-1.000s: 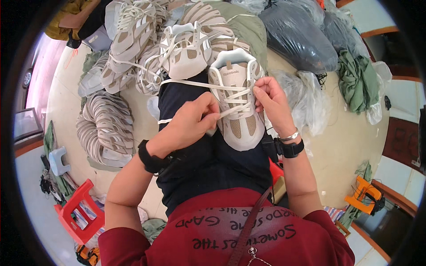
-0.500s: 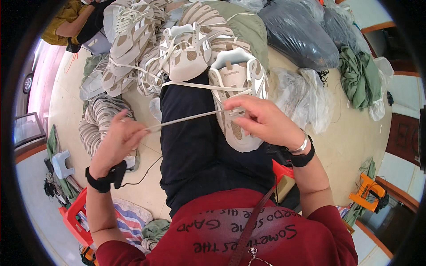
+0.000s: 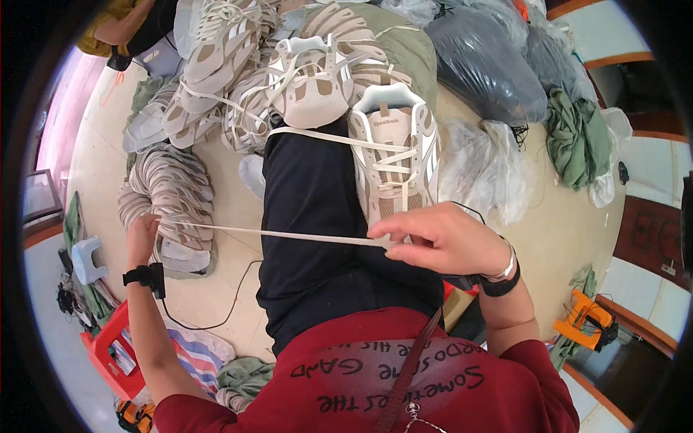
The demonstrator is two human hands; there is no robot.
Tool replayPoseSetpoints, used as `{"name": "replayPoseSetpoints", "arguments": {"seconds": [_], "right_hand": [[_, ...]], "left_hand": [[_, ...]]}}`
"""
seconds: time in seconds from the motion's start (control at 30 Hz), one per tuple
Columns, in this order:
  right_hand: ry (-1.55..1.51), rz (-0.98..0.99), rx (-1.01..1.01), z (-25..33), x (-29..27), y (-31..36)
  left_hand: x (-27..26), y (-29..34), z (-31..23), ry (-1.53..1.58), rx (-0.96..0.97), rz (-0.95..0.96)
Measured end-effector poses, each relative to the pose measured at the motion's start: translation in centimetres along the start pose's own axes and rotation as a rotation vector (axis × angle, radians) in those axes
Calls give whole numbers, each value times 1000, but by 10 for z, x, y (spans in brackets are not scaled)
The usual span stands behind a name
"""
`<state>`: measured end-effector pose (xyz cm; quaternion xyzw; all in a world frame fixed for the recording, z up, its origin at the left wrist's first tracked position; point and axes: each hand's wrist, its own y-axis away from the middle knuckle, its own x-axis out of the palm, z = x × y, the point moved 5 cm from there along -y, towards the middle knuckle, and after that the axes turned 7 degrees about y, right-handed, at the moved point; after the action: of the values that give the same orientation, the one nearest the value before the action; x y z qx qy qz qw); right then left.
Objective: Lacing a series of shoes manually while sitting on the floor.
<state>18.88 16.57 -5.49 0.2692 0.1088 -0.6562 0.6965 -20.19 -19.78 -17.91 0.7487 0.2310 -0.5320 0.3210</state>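
A beige and white shoe upper [image 3: 390,133] lies over my right thigh, its toe toward me and partly covered by my right hand. Pale laces cross its front, and one strand runs off to the left over my other thigh. Between my hands a flat cream shoelace [image 3: 289,233] is stretched tight above my legs. My right hand [image 3: 455,242] pinches it between thumb and fingers beside the toe. Far out to the left, my left hand [image 3: 143,234] is closed on the lace's other end, in front of stacked uppers. Another laced upper [image 3: 309,90] rests beyond my knee.
Stacked shoe uppers [image 3: 177,195] stand on the floor at left, with a heap of laced uppers [image 3: 220,65] farther back. Dark plastic bags [image 3: 487,68], clear plastic [image 3: 484,166] and green cloth [image 3: 577,137] lie at right. A red stool [image 3: 112,353] is at lower left.
My left hand has moved outward to the left, drawing the shoelace longer. My right hand has shifted slightly lower and toward me, still pinching the lace, uncovering more of the upper's front.
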Motion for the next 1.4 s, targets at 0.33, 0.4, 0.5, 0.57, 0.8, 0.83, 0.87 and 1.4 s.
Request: {"name": "replayPoseSetpoints", "arguments": {"seconds": [0.33, 0.4, 0.5, 0.57, 0.8, 0.83, 0.87, 1.4], "right_hand": [[-178, 167, -94, 23, -8, 29], [-161, 181, -89, 24, -6, 29], [-188, 175, -237, 32, 0, 27], [-110, 149, -311, 39, 4, 25], [-29, 166, -274, 35, 33, 19], [14, 170, -276, 35, 39, 16], [54, 174, -282, 34, 44, 13], [278, -535, 39, -20, -14, -4]], "left_hand": [[56, 32, 138, 390, -545, 52], [59, 31, 135, 435, -580, 39], [63, 22, 132, 672, -736, -39], [64, 20, 147, 1108, -777, -216], [57, 5, 148, 1786, -874, -384], [53, 5, 150, 1697, -795, -412], [45, 6, 153, 1604, -720, -440], [24, -6, -360, 839, 432, 281]]}}
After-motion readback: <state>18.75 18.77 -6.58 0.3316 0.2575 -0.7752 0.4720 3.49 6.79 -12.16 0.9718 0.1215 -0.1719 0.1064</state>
